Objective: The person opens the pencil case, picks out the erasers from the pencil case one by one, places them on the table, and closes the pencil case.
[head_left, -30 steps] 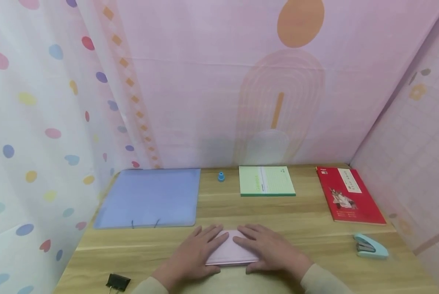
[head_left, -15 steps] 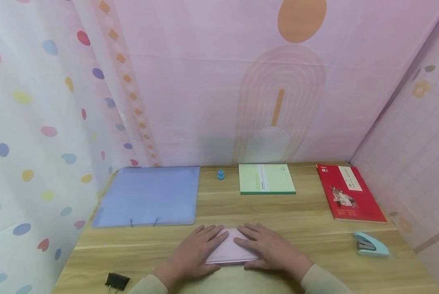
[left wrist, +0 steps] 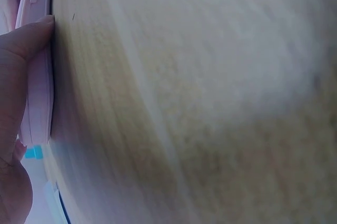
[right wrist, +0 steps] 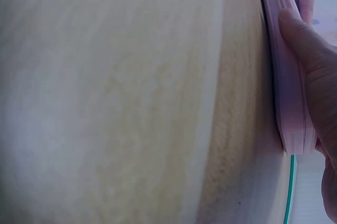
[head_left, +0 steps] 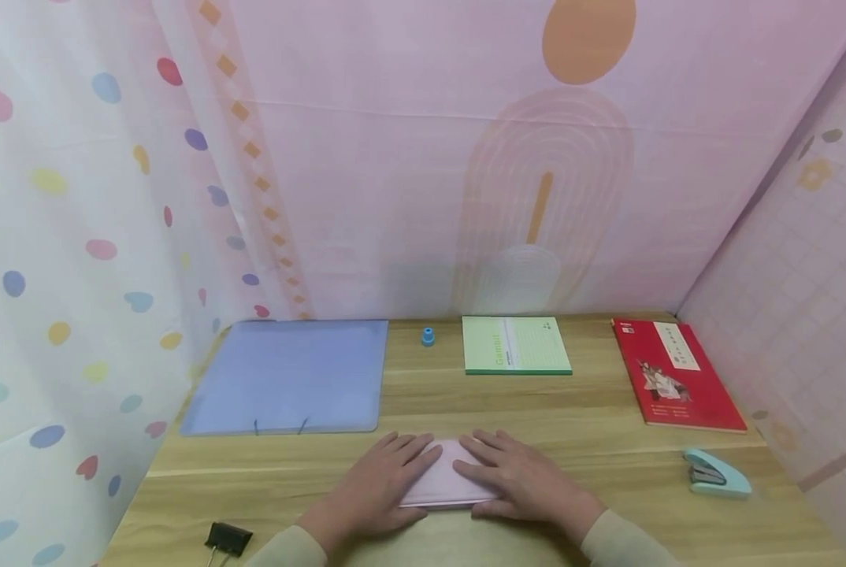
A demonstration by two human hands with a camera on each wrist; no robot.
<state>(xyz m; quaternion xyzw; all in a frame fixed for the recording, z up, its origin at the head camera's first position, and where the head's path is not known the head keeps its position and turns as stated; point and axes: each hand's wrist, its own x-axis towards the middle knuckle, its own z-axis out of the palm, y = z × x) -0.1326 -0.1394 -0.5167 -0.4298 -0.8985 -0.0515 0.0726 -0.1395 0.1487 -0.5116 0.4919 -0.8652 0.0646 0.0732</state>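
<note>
A flat pale pink case [head_left: 443,480] lies on the wooden desk [head_left: 607,425] near its front edge. My left hand [head_left: 376,492] rests flat on its left part and my right hand [head_left: 522,480] on its right part, fingers straight. In the left wrist view the left thumb [left wrist: 23,45] lies against the pink case [left wrist: 39,103] at its edge. The right wrist view shows my right thumb [right wrist: 303,45] against the side of the pink case [right wrist: 287,92].
At the back lie a blue folder [head_left: 288,376], a small blue cap [head_left: 428,337], a green notepad [head_left: 515,345] and a red book [head_left: 674,374]. A teal stapler [head_left: 715,474] sits at the right, a black binder clip [head_left: 228,539] at the front left. Curtains enclose the desk.
Neither hand nor the pink case has moved; only the head view has shifted slightly.
</note>
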